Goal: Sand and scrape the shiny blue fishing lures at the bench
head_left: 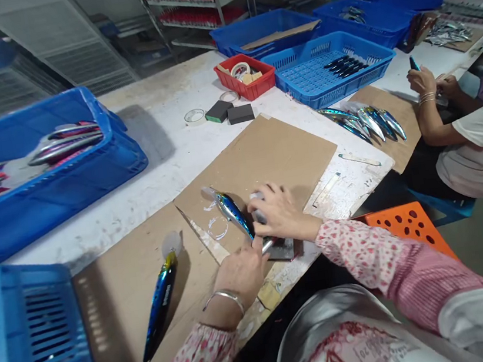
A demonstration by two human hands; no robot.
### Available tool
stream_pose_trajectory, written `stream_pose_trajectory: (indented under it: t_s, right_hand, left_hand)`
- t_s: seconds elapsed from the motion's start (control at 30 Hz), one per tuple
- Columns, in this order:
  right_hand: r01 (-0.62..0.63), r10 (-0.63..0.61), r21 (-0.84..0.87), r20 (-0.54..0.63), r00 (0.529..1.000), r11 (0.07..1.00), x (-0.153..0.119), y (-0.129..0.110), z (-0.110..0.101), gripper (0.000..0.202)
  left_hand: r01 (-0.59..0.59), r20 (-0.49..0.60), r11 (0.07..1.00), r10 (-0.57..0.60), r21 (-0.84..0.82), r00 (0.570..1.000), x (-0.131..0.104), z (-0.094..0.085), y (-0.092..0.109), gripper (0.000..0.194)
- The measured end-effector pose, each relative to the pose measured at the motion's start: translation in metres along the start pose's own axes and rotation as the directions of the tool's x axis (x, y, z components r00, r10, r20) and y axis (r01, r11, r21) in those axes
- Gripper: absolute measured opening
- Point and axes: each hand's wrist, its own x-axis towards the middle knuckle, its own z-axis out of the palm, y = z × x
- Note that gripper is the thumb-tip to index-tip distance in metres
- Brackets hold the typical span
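A blue fishing lure (233, 214) with a clear lip lies on the brown cardboard (263, 142) in front of me. My left hand (242, 270), with a bracelet at its wrist, has its fingers pressed together at the lure's near end, beside a small silvery item (269, 245). Curled around a grey object (257, 205), too hidden to name, my right hand (279, 211) is just right of the lure. A second blue and black lure (162, 301) with a clear lip rests on the cardboard at the left.
Blue bins (47, 189) of lures stand at left. A red basket (256, 87) with tape rolls, two dark blocks (240, 114) and a blue crate (323, 96) are behind the cardboard. Several lures (371, 121) lie at right, near another person's hands. An orange crate (407, 221) sits below the table edge.
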Motion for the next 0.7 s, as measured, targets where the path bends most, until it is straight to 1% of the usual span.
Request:
stream_pose_trajectory:
  t_s: [0.03,0.1,0.17,0.23,0.3,0.4,0.5,0.6,0.63,0.7]
  right_hand:
    - [0.022,-0.022,0.013,-0.006,1.000,1.000,0.001,-0.001,0.001,0.028]
    - [0.030,-0.030,0.040,-0.002,1.000,0.999,-0.001,0.006,0.000,0.030]
    - [-0.016,0.015,0.047,0.015,1.000,0.999,-0.006,0.018,-0.004,0.031]
    - [-0.060,0.060,0.032,0.026,0.998,0.998,-0.009,0.024,-0.005,0.030]
    - [-0.054,0.053,0.032,0.011,0.999,0.998,-0.008,0.019,-0.002,0.030]
    - [0.021,-0.018,0.092,-0.031,0.999,0.996,-0.003,0.011,0.007,0.030]
    - [0.056,-0.051,0.135,-0.042,0.998,0.989,-0.005,0.023,0.006,0.031]
    - [0.012,-0.009,0.113,-0.026,1.000,0.993,-0.010,0.035,0.003,0.029]
    - [0.006,-0.003,0.105,-0.028,1.000,0.994,-0.010,0.034,0.003,0.029]
    - [0.034,-0.029,0.105,-0.043,0.999,0.994,-0.008,0.025,0.006,0.028]
  left_hand:
    - [0.007,0.002,1.000,-0.007,-0.006,1.000,0.000,-0.001,0.000,0.039]
    - [0.013,0.009,1.000,-0.013,-0.019,1.000,-0.001,-0.002,0.000,0.040]
    - [0.007,0.013,1.000,-0.007,-0.021,1.000,0.000,-0.003,0.001,0.041]
    - [-0.005,0.007,1.000,0.005,-0.018,1.000,0.001,-0.004,0.000,0.041]
    - [-0.004,0.005,1.000,0.004,-0.018,1.000,0.003,-0.003,-0.001,0.040]
    - [0.013,0.032,0.999,-0.012,-0.030,0.999,0.005,-0.003,-0.003,0.038]
    - [0.001,0.042,0.999,0.000,-0.038,0.999,0.008,-0.006,-0.005,0.039]
    - [-0.013,0.035,0.999,0.015,-0.041,0.999,0.012,-0.011,-0.008,0.041]
    - [-0.010,0.037,0.999,0.011,-0.043,0.999,0.013,-0.014,-0.009,0.041]
    - [0.002,0.047,0.999,0.000,-0.050,0.999,0.015,-0.017,-0.011,0.041]
